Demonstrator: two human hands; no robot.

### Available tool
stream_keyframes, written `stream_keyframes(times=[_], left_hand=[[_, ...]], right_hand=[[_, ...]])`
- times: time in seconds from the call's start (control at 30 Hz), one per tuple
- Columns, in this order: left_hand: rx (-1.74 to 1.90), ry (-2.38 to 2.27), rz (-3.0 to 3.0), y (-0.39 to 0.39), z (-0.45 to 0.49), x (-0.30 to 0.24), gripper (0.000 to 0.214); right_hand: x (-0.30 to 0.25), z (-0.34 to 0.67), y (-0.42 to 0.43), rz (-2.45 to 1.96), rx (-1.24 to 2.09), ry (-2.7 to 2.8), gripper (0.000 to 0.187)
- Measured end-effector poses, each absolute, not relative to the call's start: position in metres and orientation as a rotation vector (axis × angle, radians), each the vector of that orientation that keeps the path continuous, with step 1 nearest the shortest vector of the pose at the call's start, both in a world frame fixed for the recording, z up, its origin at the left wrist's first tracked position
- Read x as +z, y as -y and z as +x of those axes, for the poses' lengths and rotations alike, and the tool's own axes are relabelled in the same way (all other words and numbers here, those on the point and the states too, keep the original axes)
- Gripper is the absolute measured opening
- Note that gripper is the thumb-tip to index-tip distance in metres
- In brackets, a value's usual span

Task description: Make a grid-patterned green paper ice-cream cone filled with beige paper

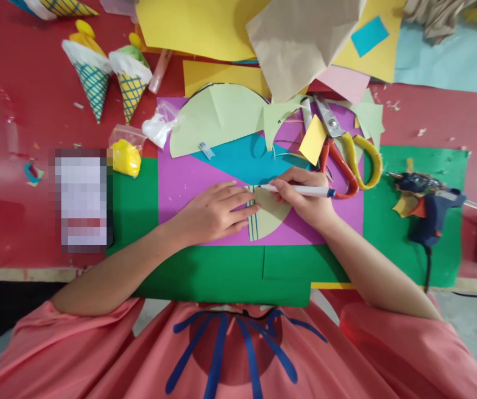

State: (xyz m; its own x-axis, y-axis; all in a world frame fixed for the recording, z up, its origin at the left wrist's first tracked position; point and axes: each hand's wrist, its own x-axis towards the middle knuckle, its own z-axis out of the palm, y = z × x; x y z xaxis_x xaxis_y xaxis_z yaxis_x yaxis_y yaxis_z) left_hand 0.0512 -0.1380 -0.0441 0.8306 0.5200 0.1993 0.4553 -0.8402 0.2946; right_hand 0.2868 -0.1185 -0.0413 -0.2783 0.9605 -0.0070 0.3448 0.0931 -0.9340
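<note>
My left hand (213,211) lies flat, fingers stretched out, pressing down a pale green quarter-circle of paper (268,217) that has blue lines along its left edge. My right hand (305,195) is closed round a white pen (300,190) whose tip touches the top left corner of that piece. The piece rests on a purple sheet (180,183), which lies on green paper (205,274).
Scissors with red and yellow handles (349,155) lie behind my right hand. A blue glue gun (427,208) is at the right. Two paper cones (111,83), a bag of yellow clay (126,156), larger pale green cut-outs (217,119) and stacked coloured sheets (205,27) fill the back.
</note>
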Motion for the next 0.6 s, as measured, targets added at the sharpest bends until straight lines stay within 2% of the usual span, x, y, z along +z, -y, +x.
stream_keyframes(times=[0.6], left_hand=[[0.437,-0.735,2.787,0.138,0.0522,-0.044,0.03]], right_hand=[[-0.039,0.2835,0.1169,-1.334,1.173,1.755,0.022]])
